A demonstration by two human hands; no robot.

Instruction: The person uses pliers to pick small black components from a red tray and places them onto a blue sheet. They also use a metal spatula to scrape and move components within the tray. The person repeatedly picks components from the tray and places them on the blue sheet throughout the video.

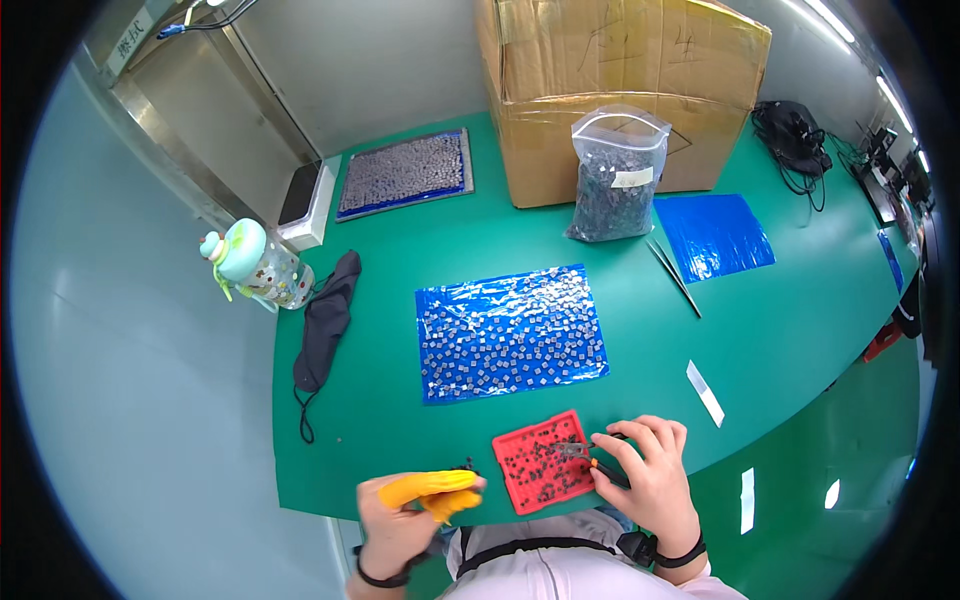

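My right hand grips a small pair of pliers with black and orange handles. Their metal jaws point left over a red tray strewn with many tiny dark pieces. To the left of that tray is my left hand, its thumb and fingers partly covered in yellow and pressed together. Whatever they pinch is hidden. A few dark bits lie on the table just beyond those fingertips. Farther back, a blue sheet carries many small square silvery pieces.
On the green table stand a bag of dark pieces, a large cardboard box and a bottle. Tweezers, a blue film, a white strip, a dark mask and a filled tray also lie there.
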